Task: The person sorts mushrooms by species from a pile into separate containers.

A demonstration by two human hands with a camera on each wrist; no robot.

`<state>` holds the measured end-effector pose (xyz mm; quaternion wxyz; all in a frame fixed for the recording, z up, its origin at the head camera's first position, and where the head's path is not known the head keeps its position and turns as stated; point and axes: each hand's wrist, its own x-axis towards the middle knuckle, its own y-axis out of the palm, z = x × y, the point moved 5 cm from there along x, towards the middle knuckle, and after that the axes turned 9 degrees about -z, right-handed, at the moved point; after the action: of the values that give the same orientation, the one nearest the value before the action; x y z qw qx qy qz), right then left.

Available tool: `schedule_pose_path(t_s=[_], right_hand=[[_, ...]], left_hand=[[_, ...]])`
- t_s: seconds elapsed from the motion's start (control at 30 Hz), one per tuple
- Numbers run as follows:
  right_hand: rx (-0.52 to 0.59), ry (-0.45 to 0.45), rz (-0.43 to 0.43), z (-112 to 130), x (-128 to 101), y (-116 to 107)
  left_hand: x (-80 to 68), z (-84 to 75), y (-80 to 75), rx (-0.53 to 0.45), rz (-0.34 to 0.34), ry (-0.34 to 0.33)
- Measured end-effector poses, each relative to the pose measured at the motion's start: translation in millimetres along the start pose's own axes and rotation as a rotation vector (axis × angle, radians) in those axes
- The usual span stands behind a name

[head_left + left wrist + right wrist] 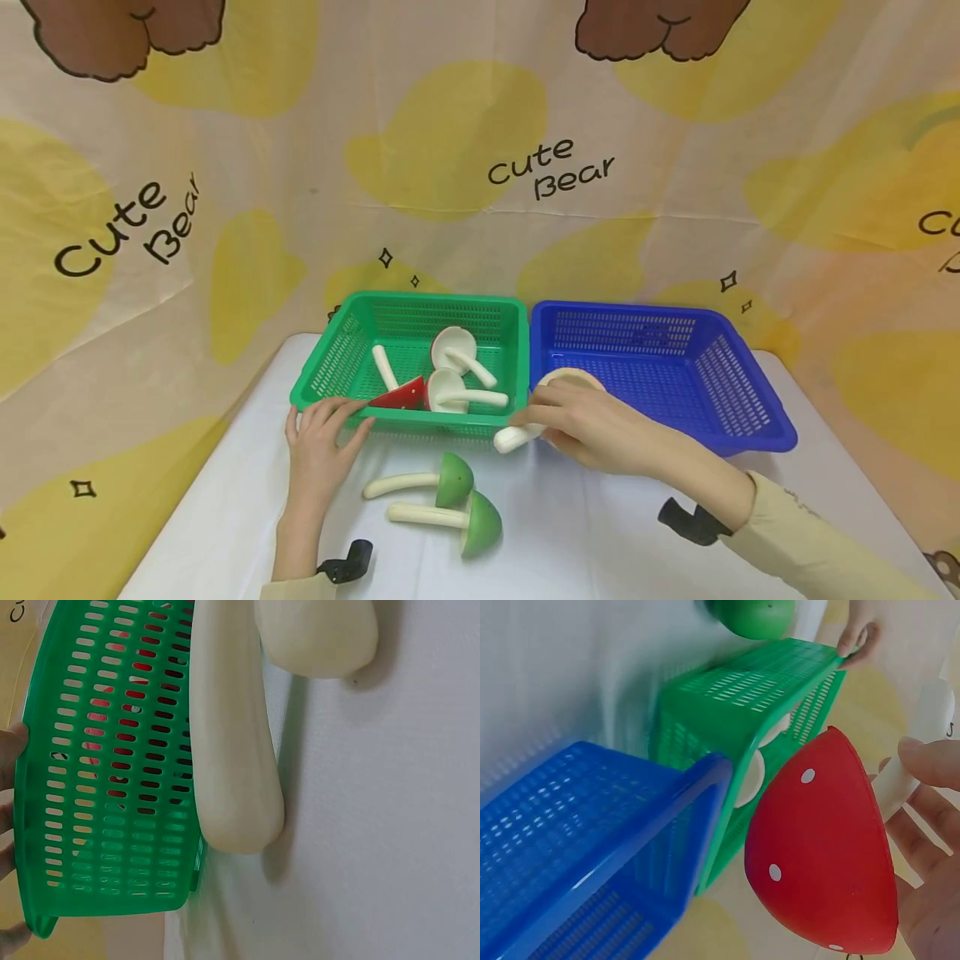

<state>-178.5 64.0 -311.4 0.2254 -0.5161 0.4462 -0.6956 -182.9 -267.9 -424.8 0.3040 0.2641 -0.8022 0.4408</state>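
We see left hand (321, 446) spread on green basket (442, 419) edge; right hand (592, 421) pinches red mushroom (821, 847) by stem (512, 438), near blue basket (750, 379).

Table (622, 554): 2 baskets abreast at rear, backdrop (420, 146) behind.
Left basket (420, 315): 3 mushrooms (444, 385) inside; left hand (322, 442) at front rim, left end.
Right basket (618, 333): right hand (596, 425) at front-left corner, holding 1 mushroom (508, 439).
Before left basket: 2 mushrooms (483, 525), caps right.

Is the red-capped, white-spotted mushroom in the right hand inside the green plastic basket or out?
Out. The right hand holds the mushroom by its stem, whose tip shows in front of the green basket.
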Motion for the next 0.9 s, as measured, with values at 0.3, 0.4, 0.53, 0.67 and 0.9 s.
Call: schedule_pose_path(t_s=[0.3, 0.4, 0.53, 0.67, 0.9], right_hand=[[0.029, -0.030, 0.036, -9.3, 55.2, 20.4], [0.009, -0.045, 0.038, -13.1, 73.0, 28.5], [0.005, -0.052, 0.057, -17.8, 94.1, 39.4], [0.022, -0.045, 0.089, -22.5, 111.1, 49.6], [0.044, -0.013, 0.165, -32.3, 138.7, 74.6]], left_hand=[[1.4, -3.6, -3.2, 0.013, 0.001, -0.002], [1.3, -4.6, -3.5, 0.012, -0.002, 0.001], [1.2, -4.5, -2.7, 0.013, -0.011, 0.010], [0.7, -4.9, -1.8, 0.014, -0.011, 0.013], [1.3, -5.2, -3.9, 0.020, -0.019, 0.013]])
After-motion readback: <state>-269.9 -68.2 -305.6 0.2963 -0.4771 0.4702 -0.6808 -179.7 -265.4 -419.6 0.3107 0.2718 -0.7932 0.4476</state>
